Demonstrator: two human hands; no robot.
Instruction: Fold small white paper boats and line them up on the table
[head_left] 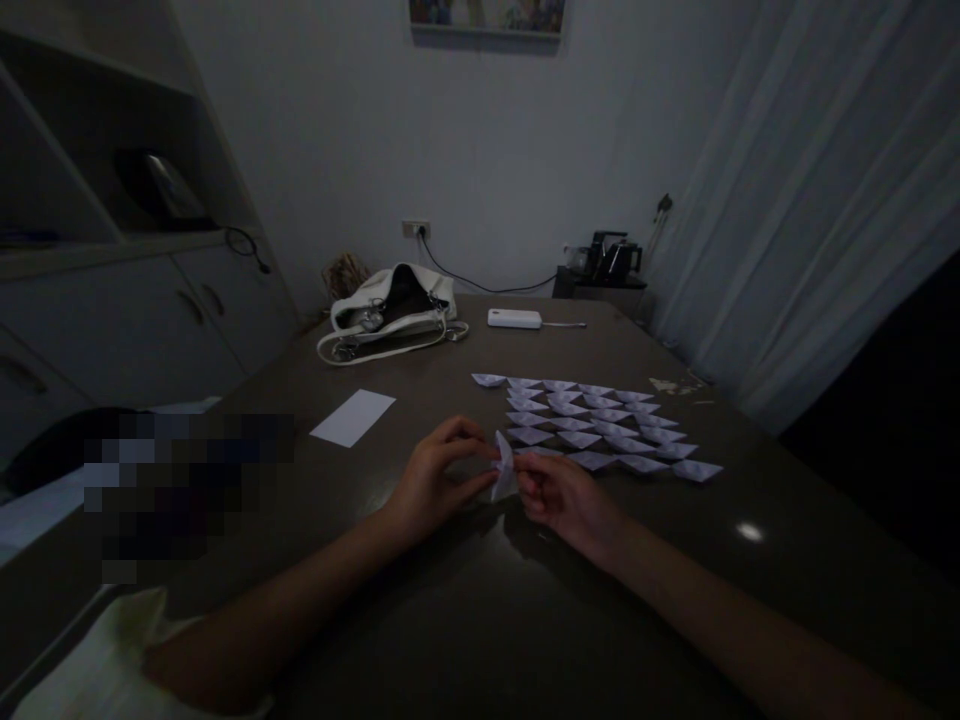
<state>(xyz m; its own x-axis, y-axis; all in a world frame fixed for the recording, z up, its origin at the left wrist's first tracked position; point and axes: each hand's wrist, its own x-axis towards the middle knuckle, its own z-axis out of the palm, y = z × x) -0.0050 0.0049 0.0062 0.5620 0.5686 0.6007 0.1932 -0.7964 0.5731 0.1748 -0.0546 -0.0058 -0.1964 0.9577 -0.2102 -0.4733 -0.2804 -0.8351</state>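
Note:
A small folded paper boat (503, 467) is pinched between my two hands above the dark table (480, 630). My left hand (442, 475) grips its left side with thumb and fingers. From the right, my right hand (566, 497) holds it with the fingertips, the other fingers curled. Just beyond my right hand, several finished white paper boats (600, 427) stand in rows. A flat sheet of white paper (353, 417) lies to the left of my left hand, apart from it.
Farther back are a white handbag (397, 310) and a white power bank (514, 318) with a short cable. Paper scraps (675, 386) lie near the right edge. A blurred patch (187, 490) covers things at the left. A curtain (817, 200) hangs on the right.

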